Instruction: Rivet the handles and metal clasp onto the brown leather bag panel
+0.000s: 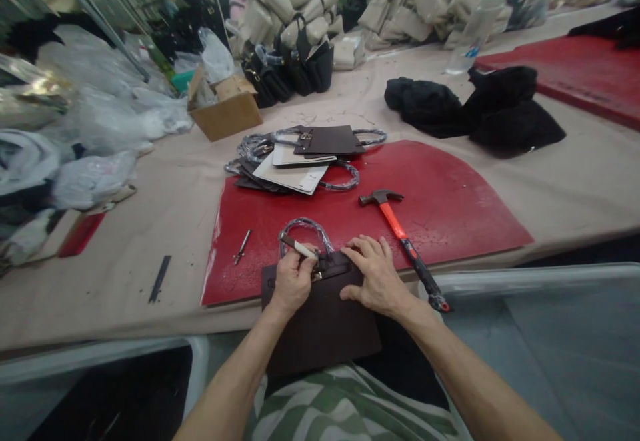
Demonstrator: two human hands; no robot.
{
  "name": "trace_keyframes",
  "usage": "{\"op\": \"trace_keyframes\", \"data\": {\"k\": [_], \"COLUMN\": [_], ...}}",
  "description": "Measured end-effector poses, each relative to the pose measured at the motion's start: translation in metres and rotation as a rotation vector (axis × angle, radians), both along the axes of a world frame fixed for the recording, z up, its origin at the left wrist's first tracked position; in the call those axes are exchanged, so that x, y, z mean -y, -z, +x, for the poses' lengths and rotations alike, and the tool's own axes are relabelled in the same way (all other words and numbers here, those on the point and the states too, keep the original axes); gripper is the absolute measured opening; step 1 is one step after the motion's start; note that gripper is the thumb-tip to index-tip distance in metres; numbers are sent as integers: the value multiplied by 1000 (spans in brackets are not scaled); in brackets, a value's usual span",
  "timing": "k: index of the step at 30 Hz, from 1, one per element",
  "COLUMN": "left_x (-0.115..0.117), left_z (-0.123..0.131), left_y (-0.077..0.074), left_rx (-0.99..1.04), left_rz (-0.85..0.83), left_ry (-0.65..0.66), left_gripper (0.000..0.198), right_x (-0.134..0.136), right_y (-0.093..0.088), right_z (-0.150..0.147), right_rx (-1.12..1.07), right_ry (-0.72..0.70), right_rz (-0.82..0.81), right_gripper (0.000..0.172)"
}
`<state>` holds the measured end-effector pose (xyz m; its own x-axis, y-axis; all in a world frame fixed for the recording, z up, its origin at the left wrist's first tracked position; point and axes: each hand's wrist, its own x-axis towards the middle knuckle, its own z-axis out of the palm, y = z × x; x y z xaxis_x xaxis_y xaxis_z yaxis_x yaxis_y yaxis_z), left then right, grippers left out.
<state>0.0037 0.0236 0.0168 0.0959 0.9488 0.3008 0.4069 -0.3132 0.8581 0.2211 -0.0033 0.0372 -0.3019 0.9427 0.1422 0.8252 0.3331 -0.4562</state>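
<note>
A dark brown bag panel [323,324] lies at the table's near edge, partly on the red mat [440,207]. Its plastic-wrapped handle [305,227] arches up at the top. My left hand [293,281] is closed on a small white-handled tool [299,246] held at the panel's top edge near the handle fitting. My right hand [375,274] lies flat with fingers spread, pressing the panel's upper right part. A hammer [400,234] with an orange and black handle lies on the mat just right of my right hand.
A stack of brown and pale bag panels [305,157] with wrapped handles sits further back on the mat. A small metal tool [243,246] and a dark strip [160,278] lie left. A cardboard box [227,111], black cloth [475,111] and piled bags [300,34] stand behind.
</note>
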Motion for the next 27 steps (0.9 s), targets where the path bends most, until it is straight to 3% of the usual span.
{"op": "trace_keyframes", "data": {"k": [10, 16, 23, 27], "left_x": [3, 7, 10, 9], "left_z": [-2, 3, 12, 17], "left_y": [2, -2, -11, -11], "left_rx": [18, 159, 143, 88], "left_rz": [-8, 26, 164, 213], "left_ry": [-1, 3, 158, 174], "left_gripper": [16, 14, 9, 12], "right_x": [0, -1, -1, -1], "right_y": [11, 12, 12, 11], "right_z": [-6, -10, -10, -10], "right_rx": [-15, -35, -62, -73], "right_ry": [69, 107, 126, 130], "right_rz": [61, 71, 76, 78], "right_gripper": [73, 74, 70, 71]}}
